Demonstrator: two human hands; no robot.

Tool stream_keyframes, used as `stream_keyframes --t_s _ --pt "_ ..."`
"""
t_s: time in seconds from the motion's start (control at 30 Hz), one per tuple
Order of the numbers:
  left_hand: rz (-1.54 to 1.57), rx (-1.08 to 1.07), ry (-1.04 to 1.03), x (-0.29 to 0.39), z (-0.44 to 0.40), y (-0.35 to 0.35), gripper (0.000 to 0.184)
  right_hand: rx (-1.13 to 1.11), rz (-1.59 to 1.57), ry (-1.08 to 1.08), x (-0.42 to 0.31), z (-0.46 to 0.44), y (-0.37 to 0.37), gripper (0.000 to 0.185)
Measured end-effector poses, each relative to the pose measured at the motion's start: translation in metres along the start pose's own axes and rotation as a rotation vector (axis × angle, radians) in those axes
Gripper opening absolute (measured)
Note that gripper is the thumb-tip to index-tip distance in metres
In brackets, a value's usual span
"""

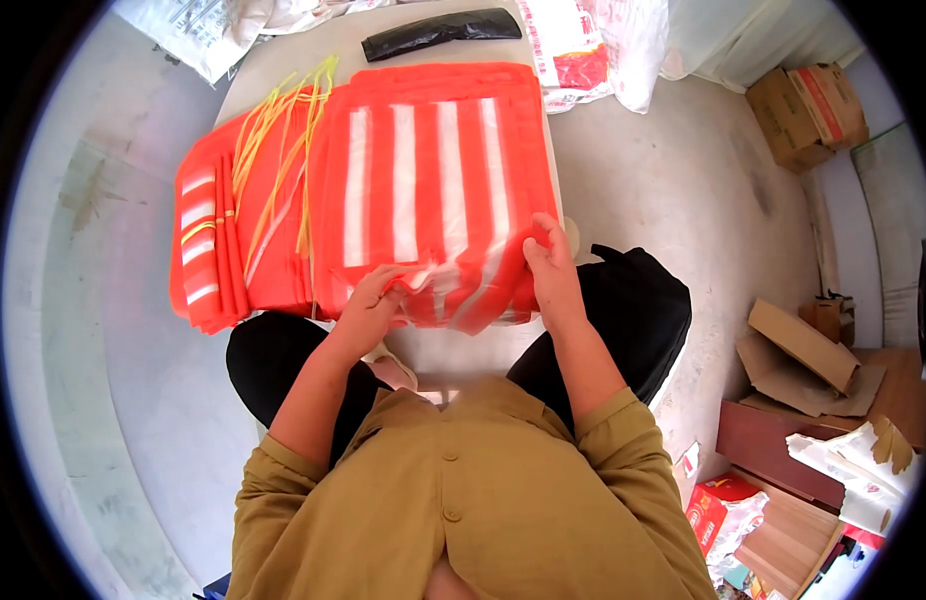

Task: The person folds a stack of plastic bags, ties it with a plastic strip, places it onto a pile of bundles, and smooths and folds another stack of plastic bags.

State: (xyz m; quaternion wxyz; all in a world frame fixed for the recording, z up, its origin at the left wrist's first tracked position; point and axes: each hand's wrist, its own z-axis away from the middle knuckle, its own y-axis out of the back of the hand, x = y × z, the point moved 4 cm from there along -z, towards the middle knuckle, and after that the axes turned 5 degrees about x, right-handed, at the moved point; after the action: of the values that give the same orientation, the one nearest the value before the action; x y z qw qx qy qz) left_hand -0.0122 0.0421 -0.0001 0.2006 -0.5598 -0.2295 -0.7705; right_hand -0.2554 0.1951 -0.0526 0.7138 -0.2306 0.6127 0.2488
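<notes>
A stack of red-orange sheets with white stripes (428, 170) lies on the table in front of me. My left hand (371, 305) pinches the near edge of the top sheet, left of its middle. At the near right corner, my right hand (553, 265) has its thumb and fingers closed on the same sheet's edge. The near edge is lifted and creased between both hands. To the left, a rolled striped bundle (200, 240) rests on more red material, bound with a yellow tie. Loose yellow strips (273, 130) lie across the red material beside the stack.
A black plastic roll (443, 34) lies at the table's (373, 20) far end. White and red bags (583, 60) are beyond it. Cardboard boxes (808, 115) stand at the far right, with opened cardboard (808, 360) and a red package (718, 510) at the lower right.
</notes>
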Motion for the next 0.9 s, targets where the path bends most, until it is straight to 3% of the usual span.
stream_keyframes --t_s 0.3,0.37,0.5,0.57,0.7,0.9 --pt "-0.073 -0.022 -0.075 0.003 0.001 0.0 0.038 -0.021 -0.09 -0.089 -0.023 0.027 -0.001 0.057" --pt "-0.292 -0.014 -0.203 0.005 0.002 -0.002 0.043 -0.045 -0.078 -0.16 -0.038 0.047 -0.002 0.063" --pt "-0.67 0.022 -0.378 -0.002 0.007 -0.009 0.058 -0.07 0.039 -0.046 -0.002 0.074 0.009 0.074" --pt "-0.786 0.045 -0.412 0.0 0.013 -0.014 0.062 -0.081 0.275 0.032 0.012 0.09 0.023 0.078" --pt "-0.919 0.124 -0.516 -0.005 0.016 -0.02 0.063 -0.047 0.336 -0.021 0.02 0.115 0.041 0.077" --pt "-0.968 0.138 -0.583 -0.003 0.017 -0.022 0.066 -0.195 0.547 0.381 -0.045 0.103 0.024 0.062"
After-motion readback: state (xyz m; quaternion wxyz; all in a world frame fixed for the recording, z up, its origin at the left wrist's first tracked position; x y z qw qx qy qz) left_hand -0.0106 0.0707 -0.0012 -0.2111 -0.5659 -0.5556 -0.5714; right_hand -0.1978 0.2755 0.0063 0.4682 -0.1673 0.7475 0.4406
